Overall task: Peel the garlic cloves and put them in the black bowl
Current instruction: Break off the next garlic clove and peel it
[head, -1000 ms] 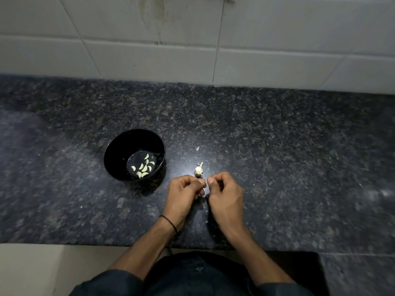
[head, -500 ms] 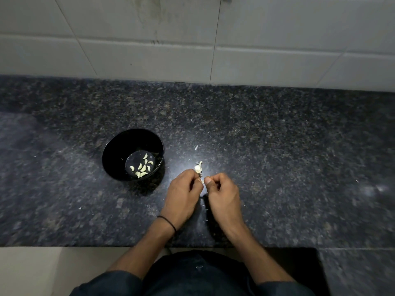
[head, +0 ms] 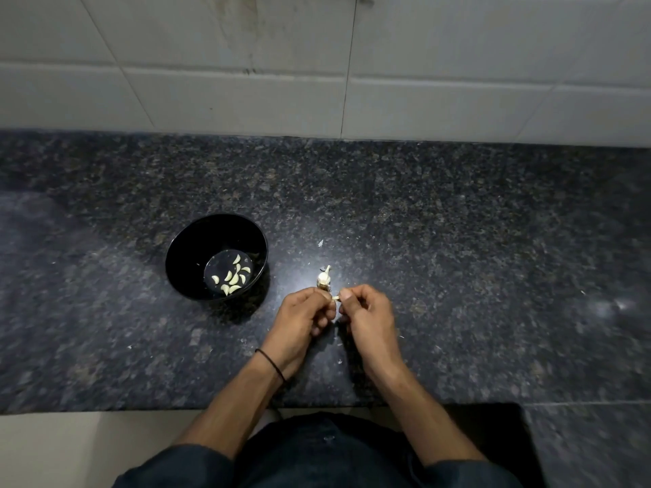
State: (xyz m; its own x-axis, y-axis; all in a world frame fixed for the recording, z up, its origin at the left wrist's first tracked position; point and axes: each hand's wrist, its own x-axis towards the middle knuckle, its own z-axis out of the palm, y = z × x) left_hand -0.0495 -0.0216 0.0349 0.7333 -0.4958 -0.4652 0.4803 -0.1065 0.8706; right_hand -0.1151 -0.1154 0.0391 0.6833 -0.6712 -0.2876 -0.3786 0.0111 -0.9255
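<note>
Head view: our left hand [head: 303, 322] and right hand [head: 370, 318] pinch one garlic clove [head: 335, 297] between them, just before the garlic stub [head: 323, 278], right of the black bowl [head: 190, 248].

Nothing readable on my feed: I find no lettering, label, brand or number on the black bowl [head: 195, 248], the granite counter [head: 458, 241] or the wall tiles [head: 211, 100]
</note>
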